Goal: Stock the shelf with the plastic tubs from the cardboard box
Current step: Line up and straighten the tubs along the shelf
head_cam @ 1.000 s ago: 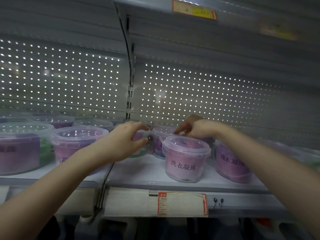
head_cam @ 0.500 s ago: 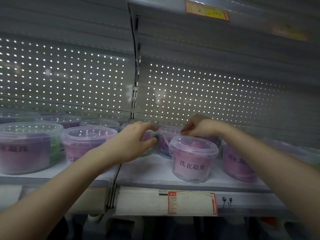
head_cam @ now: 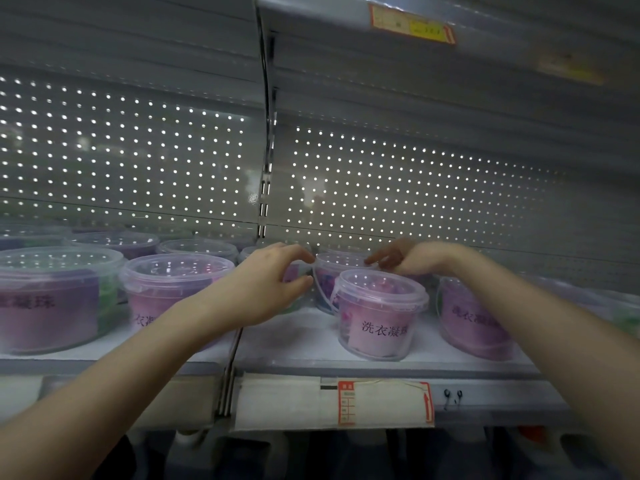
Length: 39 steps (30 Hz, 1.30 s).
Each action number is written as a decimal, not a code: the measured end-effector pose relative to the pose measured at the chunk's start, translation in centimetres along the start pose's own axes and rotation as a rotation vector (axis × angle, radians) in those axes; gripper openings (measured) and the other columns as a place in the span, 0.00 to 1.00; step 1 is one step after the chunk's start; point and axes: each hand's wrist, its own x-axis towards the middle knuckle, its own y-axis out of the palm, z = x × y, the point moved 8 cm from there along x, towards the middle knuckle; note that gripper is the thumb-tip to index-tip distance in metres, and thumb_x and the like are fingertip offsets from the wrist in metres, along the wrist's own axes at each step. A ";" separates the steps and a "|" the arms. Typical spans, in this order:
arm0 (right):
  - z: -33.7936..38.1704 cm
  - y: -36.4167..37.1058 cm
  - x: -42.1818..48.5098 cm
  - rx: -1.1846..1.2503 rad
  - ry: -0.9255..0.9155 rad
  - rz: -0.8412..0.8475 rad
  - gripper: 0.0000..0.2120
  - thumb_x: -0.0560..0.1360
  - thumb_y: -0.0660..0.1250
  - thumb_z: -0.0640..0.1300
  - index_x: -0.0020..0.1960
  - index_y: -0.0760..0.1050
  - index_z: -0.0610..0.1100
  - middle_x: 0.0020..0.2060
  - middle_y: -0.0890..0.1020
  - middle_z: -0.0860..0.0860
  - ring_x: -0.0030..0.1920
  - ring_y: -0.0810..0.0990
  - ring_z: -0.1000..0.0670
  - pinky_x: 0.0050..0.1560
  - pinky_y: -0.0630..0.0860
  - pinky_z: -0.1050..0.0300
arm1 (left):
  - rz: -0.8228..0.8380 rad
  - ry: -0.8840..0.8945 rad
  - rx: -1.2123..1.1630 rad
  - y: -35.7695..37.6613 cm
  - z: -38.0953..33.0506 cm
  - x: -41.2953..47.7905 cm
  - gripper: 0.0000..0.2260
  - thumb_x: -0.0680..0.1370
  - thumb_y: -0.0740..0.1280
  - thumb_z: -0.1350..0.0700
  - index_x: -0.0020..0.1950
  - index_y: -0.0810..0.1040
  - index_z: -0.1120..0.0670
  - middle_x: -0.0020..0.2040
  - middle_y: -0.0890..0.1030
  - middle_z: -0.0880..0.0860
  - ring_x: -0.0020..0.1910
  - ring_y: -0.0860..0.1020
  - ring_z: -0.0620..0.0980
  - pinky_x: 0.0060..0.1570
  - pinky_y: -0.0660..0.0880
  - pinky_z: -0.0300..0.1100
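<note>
Thumb and fingers of the left hand (head_cam: 266,285) curve round the left side of the rear tub (head_cam: 334,268), gripping it. The right hand (head_cam: 412,259) curls its fingers over the same tub's right rim. The rear tub stands upright on the shelf (head_cam: 294,341), just behind the front tub (head_cam: 377,313). More lidded tubs (head_cam: 176,282) stand to the left. A price label (head_cam: 384,403) is fixed to the shelf edge, with a perforated back panel (head_cam: 415,188) behind.

Dim, backlit through perforated panel (head_cam: 415,174); soft blur, bowed edges.
</note>
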 end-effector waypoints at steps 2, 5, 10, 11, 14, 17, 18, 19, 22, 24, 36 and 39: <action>0.3 -0.5 0.2 0.018 -0.028 -0.124 0.15 0.75 0.68 0.41 0.61 0.78 0.48 0.49 0.81 0.53 0.41 0.77 0.62 0.34 0.70 0.78 | -0.003 0.009 0.002 0.0 0.0 0.0 0.16 0.79 0.62 0.51 0.66 0.71 0.50 0.64 0.74 0.50 0.47 0.68 0.44 0.42 0.58 0.32; 0.2 -0.8 0.4 0.033 -0.059 -0.246 0.11 0.75 0.69 0.43 0.57 0.81 0.44 0.43 0.81 0.52 0.35 0.73 0.66 0.27 0.66 0.79 | -0.005 0.005 -0.002 0.1 0.1 0.0 0.16 0.79 0.62 0.51 0.66 0.71 0.50 0.64 0.73 0.50 0.47 0.68 0.44 0.42 0.58 0.32; 0.0 -0.7 0.3 0.092 -0.046 -0.293 0.10 0.73 0.72 0.44 0.53 0.82 0.44 0.49 0.83 0.49 0.42 0.79 0.57 0.39 0.73 0.72 | -0.006 0.003 0.003 0.2 0.2 0.0 0.16 0.79 0.62 0.50 0.66 0.72 0.49 0.63 0.74 0.49 0.46 0.69 0.44 0.43 0.59 0.33; 0.0 -0.7 0.2 0.110 -0.037 -0.298 0.10 0.72 0.72 0.45 0.53 0.82 0.44 0.49 0.83 0.50 0.45 0.80 0.55 0.41 0.74 0.68 | -0.006 0.006 0.003 0.3 0.2 0.0 0.16 0.79 0.62 0.51 0.66 0.72 0.49 0.63 0.74 0.49 0.46 0.69 0.44 0.42 0.59 0.33; 0.2 -0.5 0.0 0.159 -0.046 -0.310 0.09 0.71 0.73 0.42 0.51 0.82 0.43 0.47 0.84 0.49 0.42 0.80 0.56 0.37 0.74 0.72 | -0.010 0.014 -0.004 0.3 0.3 0.2 0.15 0.78 0.63 0.51 0.65 0.72 0.50 0.62 0.75 0.50 0.45 0.70 0.44 0.42 0.59 0.32; 0.3 -0.6 -0.1 0.229 -0.044 -0.322 0.09 0.70 0.75 0.41 0.49 0.83 0.41 0.43 0.85 0.48 0.39 0.81 0.57 0.35 0.75 0.73 | -0.012 0.020 -0.013 0.5 0.4 0.3 0.15 0.78 0.63 0.52 0.64 0.73 0.51 0.59 0.76 0.52 0.47 0.72 0.46 0.42 0.60 0.33; 0.4 -0.7 -0.3 0.231 -0.042 -0.322 0.09 0.69 0.75 0.41 0.48 0.83 0.42 0.42 0.85 0.48 0.39 0.81 0.57 0.36 0.75 0.72 | -0.009 0.019 -0.016 0.6 0.5 0.4 0.15 0.78 0.63 0.52 0.64 0.73 0.51 0.59 0.77 0.52 0.47 0.73 0.47 0.42 0.60 0.34; 0.5 -0.8 -0.5 0.230 -0.045 -0.320 0.09 0.69 0.75 0.42 0.48 0.83 0.42 0.42 0.85 0.49 0.39 0.81 0.57 0.36 0.76 0.71 | -0.005 0.020 -0.017 0.7 0.5 0.4 0.15 0.78 0.63 0.52 0.64 0.73 0.51 0.59 0.77 0.53 0.47 0.73 0.47 0.42 0.60 0.34; 0.7 -1.1 -1.1 0.242 -0.075 -0.335 0.09 0.69 0.74 0.40 0.50 0.83 0.41 0.42 0.84 0.47 0.37 0.81 0.58 0.34 0.75 0.72 | 0.002 0.027 -0.017 0.8 0.6 0.4 0.15 0.78 0.63 0.52 0.64 0.73 0.50 0.59 0.77 0.52 0.47 0.73 0.47 0.42 0.60 0.34; 0.7 -1.3 -1.7 0.276 -0.100 -0.354 0.10 0.69 0.74 0.39 0.50 0.82 0.40 0.44 0.84 0.46 0.37 0.81 0.56 0.35 0.76 0.71 | 0.011 0.030 -0.018 0.9 0.6 0.3 0.14 0.78 0.63 0.52 0.64 0.73 0.49 0.59 0.77 0.52 0.47 0.73 0.47 0.42 0.61 0.35; 2.0 1.5 -8.3 0.441 -0.166 0.017 0.42 0.59 0.71 0.69 0.69 0.68 0.54 0.68 0.70 0.58 0.65 0.71 0.59 0.63 0.72 0.57 | 0.022 0.048 -0.024 0.9 0.4 0.3 0.14 0.78 0.63 0.53 0.64 0.73 0.49 0.58 0.77 0.52 0.44 0.72 0.47 0.41 0.60 0.36; 1.7 2.7 -9.3 0.521 -0.184 0.092 0.48 0.51 0.79 0.65 0.69 0.67 0.59 0.71 0.65 0.61 0.69 0.67 0.58 0.65 0.71 0.47 | 0.028 0.062 -0.033 0.7 0.5 0.3 0.14 0.77 0.63 0.52 0.63 0.74 0.49 0.59 0.77 0.52 0.46 0.74 0.46 0.45 0.63 0.38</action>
